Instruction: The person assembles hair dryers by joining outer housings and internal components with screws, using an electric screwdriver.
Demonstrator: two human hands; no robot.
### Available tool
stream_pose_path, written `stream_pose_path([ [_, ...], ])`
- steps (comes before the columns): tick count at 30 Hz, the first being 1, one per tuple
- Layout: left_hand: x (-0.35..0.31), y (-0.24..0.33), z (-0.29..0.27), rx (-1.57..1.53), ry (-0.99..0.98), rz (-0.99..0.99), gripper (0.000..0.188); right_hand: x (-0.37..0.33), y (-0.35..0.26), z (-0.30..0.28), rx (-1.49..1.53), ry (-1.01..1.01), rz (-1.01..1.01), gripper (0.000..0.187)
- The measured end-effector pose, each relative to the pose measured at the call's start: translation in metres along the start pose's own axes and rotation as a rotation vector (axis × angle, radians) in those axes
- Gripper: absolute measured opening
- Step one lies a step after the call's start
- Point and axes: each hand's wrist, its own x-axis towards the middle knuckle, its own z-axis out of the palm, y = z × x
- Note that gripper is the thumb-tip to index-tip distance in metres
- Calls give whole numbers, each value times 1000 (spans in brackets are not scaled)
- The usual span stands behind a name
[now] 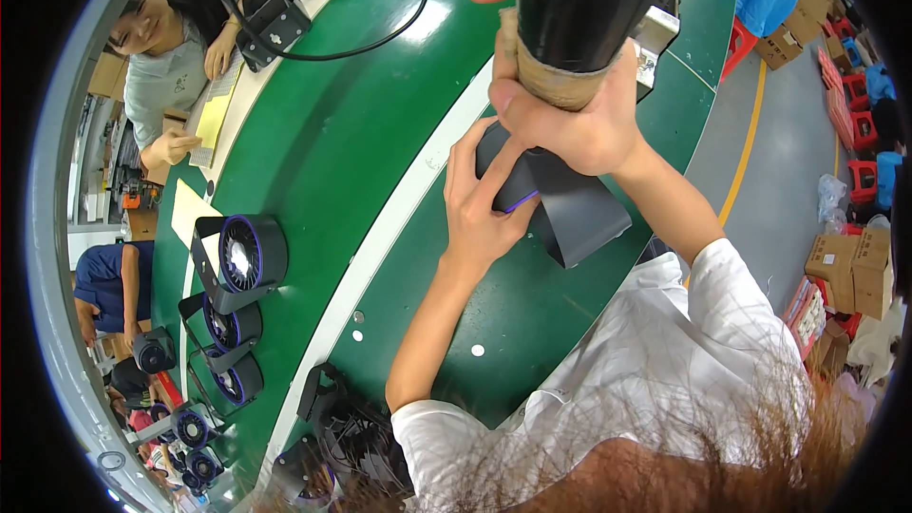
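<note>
My right hand [584,128] is wrapped round a black cylindrical tool [579,14], which looks like an electric screwdriver, with tan tape around its lower part. The tool's tip is hidden behind that hand. Just beneath, my left hand [484,214] grips a dark grey fan housing [579,209] with a purple rim line and a wide, flat, bent bracket. The fingers are spread over its round side. The housing sits over the green worktable [513,304] near its front edge. A metal block-shaped fixture [657,30] stands beyond my right hand.
Several finished-looking fans [249,255] with purple rims stand on the green belt at left. More dark parts [356,437] lie at lower left. A black cable [380,46] loops above the belt. A person [185,47] sits opposite, holding yellow paper [214,119]. Cartons [836,266] stand at right.
</note>
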Motion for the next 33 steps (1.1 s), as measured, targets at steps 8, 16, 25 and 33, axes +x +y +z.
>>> stream_pose_path([
  [8,-14,-3,21,-440,110,-604,62,7,-13,-72,-7,198,154,14],
  [16,-24,-7,49,-1744,-160,-1478,50,-14,47,-137,-320,380,167,47],
  [25,-36,-23,62,-1952,-351,-1372,58,-17,35,-122,-169,300,375,48],
  [33,-38,-29,64,-1942,-391,-1313,58,22,-24,-70,52,194,383,43],
])
